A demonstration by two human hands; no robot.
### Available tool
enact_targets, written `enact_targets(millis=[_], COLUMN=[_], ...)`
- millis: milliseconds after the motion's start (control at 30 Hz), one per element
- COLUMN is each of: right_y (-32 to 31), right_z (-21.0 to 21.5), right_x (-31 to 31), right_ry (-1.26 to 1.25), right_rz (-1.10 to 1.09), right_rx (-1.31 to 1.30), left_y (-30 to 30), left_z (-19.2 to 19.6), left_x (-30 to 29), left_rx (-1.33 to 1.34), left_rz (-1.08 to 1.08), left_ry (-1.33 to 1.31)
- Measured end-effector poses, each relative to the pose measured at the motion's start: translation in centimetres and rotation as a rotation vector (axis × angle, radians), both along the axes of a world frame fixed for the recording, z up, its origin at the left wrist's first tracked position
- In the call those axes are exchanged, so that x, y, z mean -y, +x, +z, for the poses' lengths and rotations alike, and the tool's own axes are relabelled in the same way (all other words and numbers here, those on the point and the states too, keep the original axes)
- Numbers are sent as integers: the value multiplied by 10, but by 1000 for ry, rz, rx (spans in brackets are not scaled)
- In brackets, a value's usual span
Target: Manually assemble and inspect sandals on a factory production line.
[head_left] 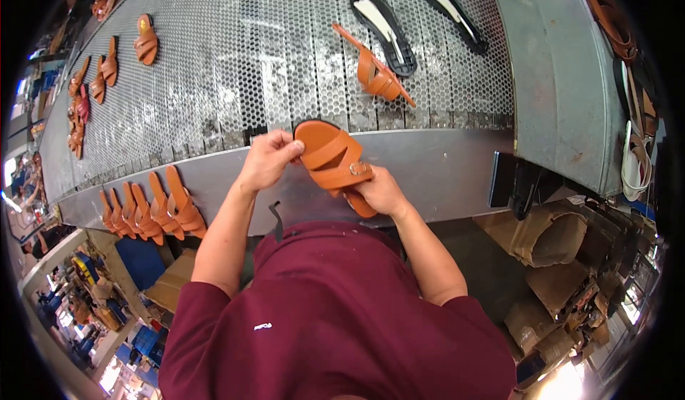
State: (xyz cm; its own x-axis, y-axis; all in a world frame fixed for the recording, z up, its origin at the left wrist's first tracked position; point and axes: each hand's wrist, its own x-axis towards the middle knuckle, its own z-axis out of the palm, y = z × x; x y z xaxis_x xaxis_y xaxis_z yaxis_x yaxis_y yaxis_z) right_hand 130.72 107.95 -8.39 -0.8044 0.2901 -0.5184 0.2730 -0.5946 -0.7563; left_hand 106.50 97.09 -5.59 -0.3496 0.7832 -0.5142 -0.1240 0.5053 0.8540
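Note:
An orange-tan strappy sandal (325, 149) with a small buckle is held up between my hands, above the metal edge of the conveyor. My left hand (270, 159) pinches its toe end, thumb and fingertips closed on the rim. Around the strap and heel part, my right hand (382, 191) is closed, its fingers partly hidden behind the sandal. Farther off on the mesh, another tan sandal (378, 77) lies tipped on its side. Beside it rests a black sole (385, 32) with a pale strip down the middle, and a second black sole (453, 16) lies to its right.
The perforated metal conveyor (214, 50) carries several tan sandals at far left. A row of sandals (153, 211) leans on its metal front edge (449, 157) at left. A grey metal housing (564, 79) stands at right, with cardboard boxes (535, 239) below. A black hook-like piece (276, 220) sticks up near my waist.

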Motion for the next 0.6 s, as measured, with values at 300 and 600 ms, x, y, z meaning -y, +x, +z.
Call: enact_targets(millis=[300,600], right_y=[16,28], right_z=[-14,1], right_x=[1,-21], right_ry=[190,409], right_rz=[123,412], right_rx=[10,134], left_y=[11,39], left_z=[29,26], left_x=[-27,-43], left_rx=[47,-523], left_rz=[21,-431], left_ry=[-46,-310])
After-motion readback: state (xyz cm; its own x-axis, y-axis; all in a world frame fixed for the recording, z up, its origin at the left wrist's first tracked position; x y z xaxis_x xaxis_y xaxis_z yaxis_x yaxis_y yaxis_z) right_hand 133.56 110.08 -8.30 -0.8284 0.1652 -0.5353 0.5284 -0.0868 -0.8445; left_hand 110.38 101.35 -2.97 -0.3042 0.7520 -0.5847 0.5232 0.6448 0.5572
